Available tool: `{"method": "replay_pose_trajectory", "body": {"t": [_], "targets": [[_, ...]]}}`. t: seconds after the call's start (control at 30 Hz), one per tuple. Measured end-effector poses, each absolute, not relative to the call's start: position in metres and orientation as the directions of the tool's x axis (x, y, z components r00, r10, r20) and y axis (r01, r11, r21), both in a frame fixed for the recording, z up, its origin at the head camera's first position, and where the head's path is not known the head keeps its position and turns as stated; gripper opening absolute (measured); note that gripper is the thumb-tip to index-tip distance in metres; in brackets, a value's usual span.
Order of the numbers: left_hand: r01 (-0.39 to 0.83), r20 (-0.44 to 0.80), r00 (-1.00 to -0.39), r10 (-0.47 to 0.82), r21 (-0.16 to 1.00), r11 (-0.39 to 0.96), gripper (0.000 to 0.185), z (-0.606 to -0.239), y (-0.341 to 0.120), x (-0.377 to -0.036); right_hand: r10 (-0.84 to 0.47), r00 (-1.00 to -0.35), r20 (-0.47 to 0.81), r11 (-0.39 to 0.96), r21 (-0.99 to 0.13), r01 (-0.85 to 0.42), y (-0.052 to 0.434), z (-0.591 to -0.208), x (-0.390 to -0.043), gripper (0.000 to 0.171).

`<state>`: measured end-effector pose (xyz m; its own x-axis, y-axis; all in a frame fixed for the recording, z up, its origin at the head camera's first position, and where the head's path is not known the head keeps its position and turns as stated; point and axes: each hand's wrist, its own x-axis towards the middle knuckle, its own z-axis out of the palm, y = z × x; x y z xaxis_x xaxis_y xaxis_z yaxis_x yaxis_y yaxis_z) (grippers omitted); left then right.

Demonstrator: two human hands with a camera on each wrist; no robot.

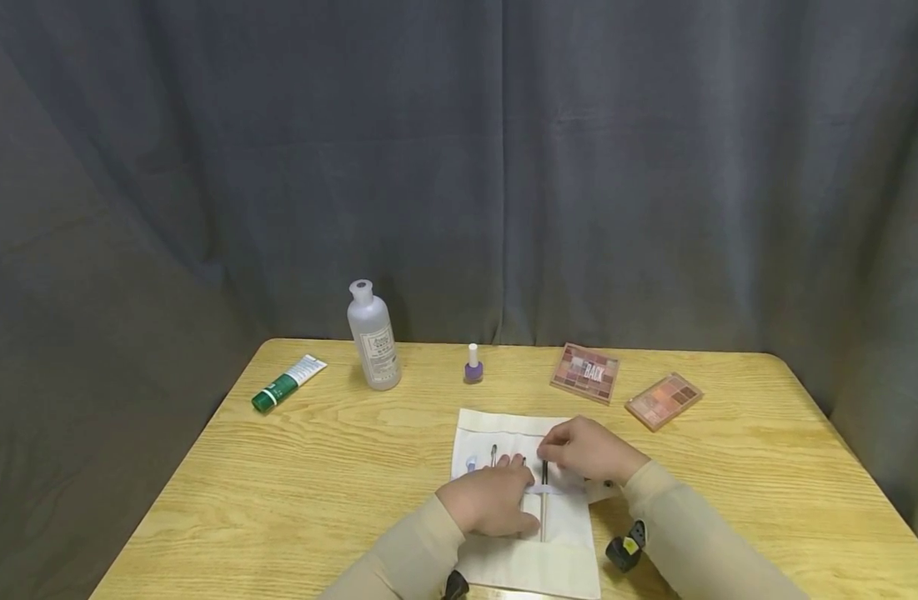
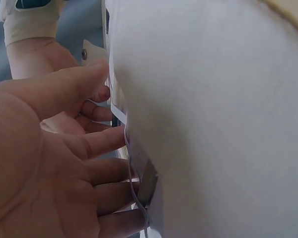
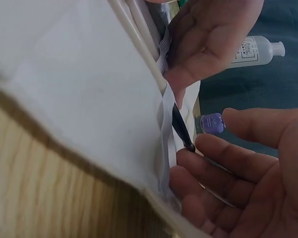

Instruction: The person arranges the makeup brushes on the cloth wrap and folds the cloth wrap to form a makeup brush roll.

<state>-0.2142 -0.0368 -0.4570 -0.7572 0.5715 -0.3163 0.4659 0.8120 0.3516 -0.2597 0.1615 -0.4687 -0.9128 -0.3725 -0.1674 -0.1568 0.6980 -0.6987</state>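
A white cloth tool pouch [image 1: 529,567] lies on the table in the head view, with an elastic band across its middle. Slim tools are tucked under the band; one has a pale shaft and a black end [image 3: 181,126]. My left hand [image 1: 496,497] rests on the pouch over the band, its fingers extended. Close to the black end is my right hand [image 1: 588,450]. In the right wrist view its fingers [image 3: 213,166] lie beside that end, with the thumb apart from them. Part of the tools is hidden beneath my left hand.
Toward the back stand a clear bottle [image 1: 376,346] and a purple nail polish bottle [image 1: 474,369]. A green and white tube [image 1: 288,383] lies at left. Two makeup palettes, one dark pink [image 1: 584,373] and one peach [image 1: 664,402], lie at right. A grey curtain [image 1: 443,167] hangs behind.
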Motion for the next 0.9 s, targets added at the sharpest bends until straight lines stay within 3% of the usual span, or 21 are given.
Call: {"method": "replay_pose_trajectory", "body": {"t": [0.13, 0.33, 0.47, 0.9], "targets": [[0.466, -0.319, -0.757, 0.57, 0.349, 0.813, 0.062, -0.456, -0.037, -0.214, -0.414, -0.9, -0.136, 0.699, -0.681, -0.219, 0.166, -0.47, -0.258, 0.016], [0.481, -0.335, -0.74, 0.583, 0.343, 0.807, 0.076, -0.458, -0.035, -0.214, -0.467, -0.877, -0.113, 0.728, -0.612, -0.309, 0.169, -0.466, -0.254, 0.016], [0.517, -0.327, -0.738, 0.591, 0.289, 0.806, 0.072, -0.46, -0.032, -0.213, -0.469, -0.878, -0.099, 0.732, -0.6, -0.323, 0.173, -0.462, -0.248, 0.022], [0.491, -0.316, -0.761, 0.567, 0.29, 0.821, 0.066, -0.461, -0.026, -0.209, -0.294, -0.956, 0.025, 0.694, -0.682, -0.231, 0.228, -0.462, -0.224, 0.025]]}}
